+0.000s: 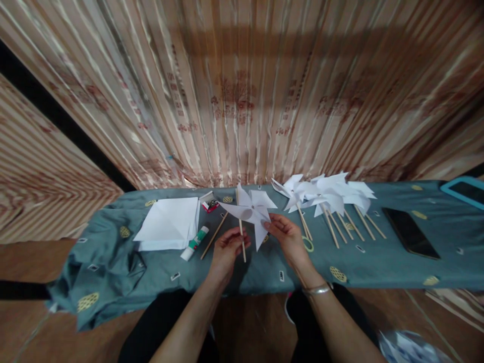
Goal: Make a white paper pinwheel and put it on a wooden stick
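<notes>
My two bare forearms (192, 322) lie nearest, reaching in from the near edge over my dark-clad legs (159, 327), with a silvery bracelet (317, 290) round the right wrist. On the floor at the near right sits a clear bag or tub (408, 348) with white pieces in it; I cannot tell which.

My left hand (229, 244) is narrowed round a thin wooden stick (242, 232), which tilts slightly and runs up behind a white paper pinwheel (252, 206). My right hand (285, 234) pinches one blade of that pinwheel between thumb and fingers. The pinwheel is held up between both hands, above the middle of the table; whether its centre is fastened to the stick I cannot tell.

Left of my left hand, a loose stick (214, 235) lies slantwise on the green-grey cloth (245, 277), and just beside it is a green and white glue stick (194, 243), close to the near right corner of a stack of white paper (168, 222). Farther back stands a small open red and white box (209, 202) with little dark bits inside.

To the right, several white pinwheels (328, 194) overlap along the far edge, their sticks pointing nearer. A pale yellow-green ring (308, 244) lies by the leftmost sticks. Farther right are a black phone (411, 233) and a blue-framed device (465, 190). Behind everything hangs a striped, pleated curtain (242, 101).
</notes>
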`<action>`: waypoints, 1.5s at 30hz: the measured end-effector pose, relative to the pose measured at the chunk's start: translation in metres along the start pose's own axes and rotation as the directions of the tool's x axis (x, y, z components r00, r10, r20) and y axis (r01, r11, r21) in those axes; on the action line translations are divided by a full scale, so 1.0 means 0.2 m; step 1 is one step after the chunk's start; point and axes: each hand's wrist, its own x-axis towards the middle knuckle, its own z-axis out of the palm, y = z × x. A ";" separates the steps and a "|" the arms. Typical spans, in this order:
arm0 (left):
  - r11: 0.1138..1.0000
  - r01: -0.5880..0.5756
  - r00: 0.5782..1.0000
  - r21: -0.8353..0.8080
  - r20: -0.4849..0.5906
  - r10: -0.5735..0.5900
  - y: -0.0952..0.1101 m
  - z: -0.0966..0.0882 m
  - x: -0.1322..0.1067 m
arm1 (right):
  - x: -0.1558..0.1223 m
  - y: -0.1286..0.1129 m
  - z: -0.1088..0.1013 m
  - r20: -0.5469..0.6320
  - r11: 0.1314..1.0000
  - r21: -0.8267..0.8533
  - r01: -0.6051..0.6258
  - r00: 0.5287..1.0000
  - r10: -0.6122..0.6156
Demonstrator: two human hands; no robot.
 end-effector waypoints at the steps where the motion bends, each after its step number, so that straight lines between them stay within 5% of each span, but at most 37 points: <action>1: 1.000 -0.009 1.000 -0.008 -0.006 0.009 0.01 0.00 0.00 | 0.00 0.00 0.00 0.001 1.000 -0.011 0.002 1.000 -0.002; 10: 0.991 -0.110 0.994 -0.082 -0.001 0.110 0.09 -0.03 0.05 | -0.03 0.08 -0.01 0.035 0.976 -0.196 0.093 0.996 -0.087; 16: 0.976 -0.060 0.998 -0.212 -0.016 0.058 0.16 -0.03 0.03 | -0.05 0.09 -0.02 0.093 0.946 -0.293 0.138 0.989 -0.115; 23: 0.992 -0.043 0.996 -0.115 0.077 0.053 0.17 -0.08 0.03 | -0.08 0.08 -0.02 0.159 0.930 -0.330 0.164 0.980 -0.116; 38: 1.000 0.008 0.997 -0.010 0.073 -0.007 0.11 -0.11 0.02 | -0.09 0.05 -0.04 0.169 0.989 -0.081 -0.121 0.976 0.134; 45: 0.998 0.043 0.987 0.042 0.155 -0.049 0.09 -0.10 0.00 | -0.09 0.07 0.00 0.185 0.977 0.018 -0.213 0.961 0.206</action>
